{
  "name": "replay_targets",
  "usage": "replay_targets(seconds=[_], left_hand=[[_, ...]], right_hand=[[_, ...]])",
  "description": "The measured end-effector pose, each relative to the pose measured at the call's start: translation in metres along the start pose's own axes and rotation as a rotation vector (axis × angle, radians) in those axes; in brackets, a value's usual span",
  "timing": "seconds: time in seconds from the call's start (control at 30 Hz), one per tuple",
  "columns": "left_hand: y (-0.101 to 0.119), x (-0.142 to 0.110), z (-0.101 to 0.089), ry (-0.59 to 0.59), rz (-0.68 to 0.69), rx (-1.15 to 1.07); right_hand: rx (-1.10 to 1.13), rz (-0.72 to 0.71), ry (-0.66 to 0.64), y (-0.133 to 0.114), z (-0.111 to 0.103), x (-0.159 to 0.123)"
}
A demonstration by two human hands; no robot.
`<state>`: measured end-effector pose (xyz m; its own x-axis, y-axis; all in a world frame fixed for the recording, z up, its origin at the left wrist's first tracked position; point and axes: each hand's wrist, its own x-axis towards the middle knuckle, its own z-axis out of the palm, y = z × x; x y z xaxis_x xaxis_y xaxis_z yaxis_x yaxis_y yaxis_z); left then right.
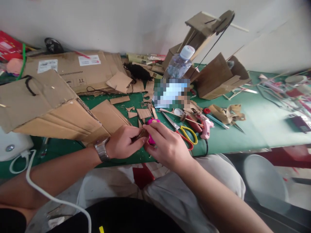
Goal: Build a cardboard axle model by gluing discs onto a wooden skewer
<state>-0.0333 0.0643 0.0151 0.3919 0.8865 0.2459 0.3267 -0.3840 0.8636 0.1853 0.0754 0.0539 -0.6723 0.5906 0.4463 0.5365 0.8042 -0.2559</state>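
Observation:
My left hand (125, 142), a metal watch on its wrist, is closed with thumb and fingers on a small brown piece of cardboard (139, 134). My right hand (168, 145) meets it there, its fingers curled and pinching at the same piece. A bright pink object (153, 121) shows behind and between the right fingers; its kind is mostly hidden, and whether it is held I cannot tell. Just right of my right hand lie scissors (184, 134) with yellow and red handles. A pink glue gun (206, 125) rests beyond them.
Cardboard scraps (143, 113) litter the green table (252, 123). At left stands a folded cardboard structure (58, 113); a large carton (92, 74) lies behind. A plastic bottle (178, 64) stands before a cardboard build with a wheel (225, 21). A white cable (46, 194) crosses my left forearm.

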Motion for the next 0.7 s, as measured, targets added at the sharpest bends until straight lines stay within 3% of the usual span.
replay_targets(seconds=[0.13,0.23,0.43,0.7], left_hand=[[0.000,0.002,-0.001,-0.174,-0.108,-0.514],[-0.001,0.005,0.000,-0.268,-0.231,-0.823],[-0.008,0.006,0.001,-0.288,-0.334,-0.896],[-0.017,0.009,-0.004,-0.357,-0.294,-0.818]], right_hand=[[0.189,0.066,0.128,0.005,-0.001,0.000],[0.286,0.115,0.151,0.008,-0.006,0.000],[0.339,0.097,0.119,0.008,-0.010,0.001],[0.372,0.089,0.045,0.010,-0.011,-0.002]])
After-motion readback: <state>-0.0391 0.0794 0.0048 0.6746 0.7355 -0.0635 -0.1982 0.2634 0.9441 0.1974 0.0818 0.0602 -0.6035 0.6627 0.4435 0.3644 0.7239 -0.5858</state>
